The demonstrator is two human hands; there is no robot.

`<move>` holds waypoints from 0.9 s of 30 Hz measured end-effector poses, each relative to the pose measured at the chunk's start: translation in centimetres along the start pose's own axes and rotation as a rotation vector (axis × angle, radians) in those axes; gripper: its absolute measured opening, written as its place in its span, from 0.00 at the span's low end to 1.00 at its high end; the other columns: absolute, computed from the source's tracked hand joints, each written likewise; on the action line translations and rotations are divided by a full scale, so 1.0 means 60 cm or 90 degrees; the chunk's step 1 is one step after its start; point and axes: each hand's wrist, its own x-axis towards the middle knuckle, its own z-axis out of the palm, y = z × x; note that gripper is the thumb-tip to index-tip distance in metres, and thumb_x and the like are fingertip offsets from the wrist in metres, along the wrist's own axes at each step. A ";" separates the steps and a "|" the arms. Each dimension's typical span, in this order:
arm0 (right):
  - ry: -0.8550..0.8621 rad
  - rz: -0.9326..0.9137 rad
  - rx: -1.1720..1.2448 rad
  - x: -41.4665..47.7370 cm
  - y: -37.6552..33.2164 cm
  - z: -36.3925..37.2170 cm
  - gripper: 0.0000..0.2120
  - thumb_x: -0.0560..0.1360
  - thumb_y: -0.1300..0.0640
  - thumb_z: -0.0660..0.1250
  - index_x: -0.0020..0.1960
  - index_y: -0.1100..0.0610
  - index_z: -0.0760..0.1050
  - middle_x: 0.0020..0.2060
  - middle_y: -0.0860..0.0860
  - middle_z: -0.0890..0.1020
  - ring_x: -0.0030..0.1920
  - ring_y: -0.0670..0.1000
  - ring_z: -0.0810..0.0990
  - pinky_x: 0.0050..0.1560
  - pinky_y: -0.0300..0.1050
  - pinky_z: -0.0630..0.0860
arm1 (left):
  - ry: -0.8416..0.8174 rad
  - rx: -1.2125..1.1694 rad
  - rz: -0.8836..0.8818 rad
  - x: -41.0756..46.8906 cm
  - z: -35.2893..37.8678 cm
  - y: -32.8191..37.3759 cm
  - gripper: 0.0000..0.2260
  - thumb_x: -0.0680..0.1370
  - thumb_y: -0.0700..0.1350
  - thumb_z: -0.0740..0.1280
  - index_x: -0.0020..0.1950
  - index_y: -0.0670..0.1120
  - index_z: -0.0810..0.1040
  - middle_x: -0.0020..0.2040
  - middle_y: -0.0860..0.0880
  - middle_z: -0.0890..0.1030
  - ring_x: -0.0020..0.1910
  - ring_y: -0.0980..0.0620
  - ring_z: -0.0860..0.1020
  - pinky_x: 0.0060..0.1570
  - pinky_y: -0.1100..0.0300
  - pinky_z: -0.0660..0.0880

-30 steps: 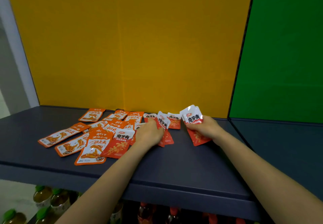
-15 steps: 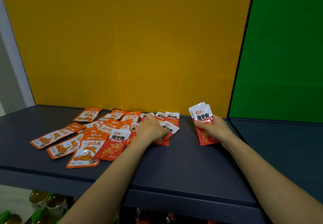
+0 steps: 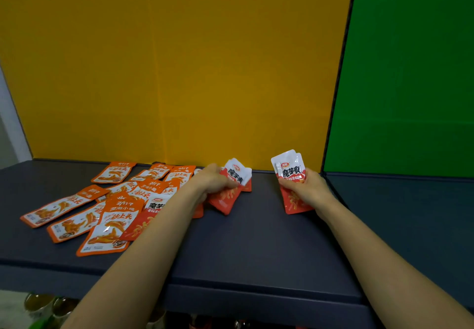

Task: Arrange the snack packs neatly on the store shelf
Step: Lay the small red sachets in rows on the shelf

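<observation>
Several orange and red-and-white snack packs (image 3: 115, 215) lie scattered flat on the left half of the dark grey shelf (image 3: 256, 246). My left hand (image 3: 210, 182) grips a red-and-white pack (image 3: 228, 195), raised at its top end, at the right edge of the pile. My right hand (image 3: 305, 187) holds a small stack of the same red-and-white packs (image 3: 291, 174) upright, their lower ends near the shelf, close to the shelf's right rear corner.
A yellow back panel (image 3: 179, 72) stands behind the shelf and a green panel (image 3: 410, 72) behind the neighbouring shelf section to the right. Bottles with green caps (image 3: 41, 305) stand on the level below. The shelf's front edge runs under my forearms.
My left hand has closed on a red-and-white pack and lifted its top end off the pile. My right hand shifted right with its stack. The camera has turned a little.
</observation>
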 end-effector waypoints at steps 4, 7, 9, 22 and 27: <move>0.033 0.022 0.036 -0.005 0.004 -0.005 0.16 0.69 0.51 0.73 0.54 0.56 0.77 0.51 0.54 0.83 0.52 0.54 0.81 0.56 0.50 0.77 | 0.054 -0.113 0.014 0.030 0.031 0.020 0.12 0.76 0.37 0.67 0.59 0.37 0.75 0.56 0.38 0.80 0.39 0.47 0.80 0.37 0.58 0.75; 0.044 0.026 0.025 -0.009 0.010 -0.006 0.16 0.69 0.51 0.73 0.54 0.57 0.78 0.50 0.54 0.83 0.52 0.54 0.81 0.55 0.50 0.77 | 0.104 -0.083 0.008 0.059 0.060 0.019 0.14 0.76 0.41 0.67 0.60 0.39 0.75 0.58 0.40 0.79 0.55 0.41 0.79 0.49 0.54 0.76; 0.042 0.021 0.013 -0.010 0.014 -0.005 0.15 0.69 0.51 0.73 0.53 0.56 0.78 0.49 0.54 0.84 0.51 0.54 0.81 0.55 0.50 0.77 | 0.143 -0.002 0.000 0.079 0.074 0.015 0.17 0.76 0.47 0.67 0.61 0.42 0.75 0.62 0.41 0.77 0.62 0.41 0.74 0.60 0.50 0.73; 0.051 0.023 0.004 -0.011 0.014 -0.008 0.15 0.70 0.52 0.72 0.54 0.56 0.78 0.50 0.53 0.83 0.51 0.53 0.81 0.55 0.49 0.76 | 0.193 0.074 0.083 0.094 0.084 0.010 0.26 0.71 0.44 0.73 0.62 0.38 0.65 0.63 0.39 0.73 0.63 0.41 0.71 0.57 0.51 0.70; 0.055 0.038 0.029 -0.015 0.003 -0.015 0.19 0.69 0.52 0.73 0.56 0.58 0.75 0.52 0.53 0.81 0.53 0.53 0.80 0.54 0.48 0.76 | 0.142 -0.146 0.075 0.093 0.082 0.008 0.19 0.67 0.35 0.75 0.56 0.38 0.75 0.57 0.39 0.80 0.49 0.43 0.80 0.50 0.50 0.78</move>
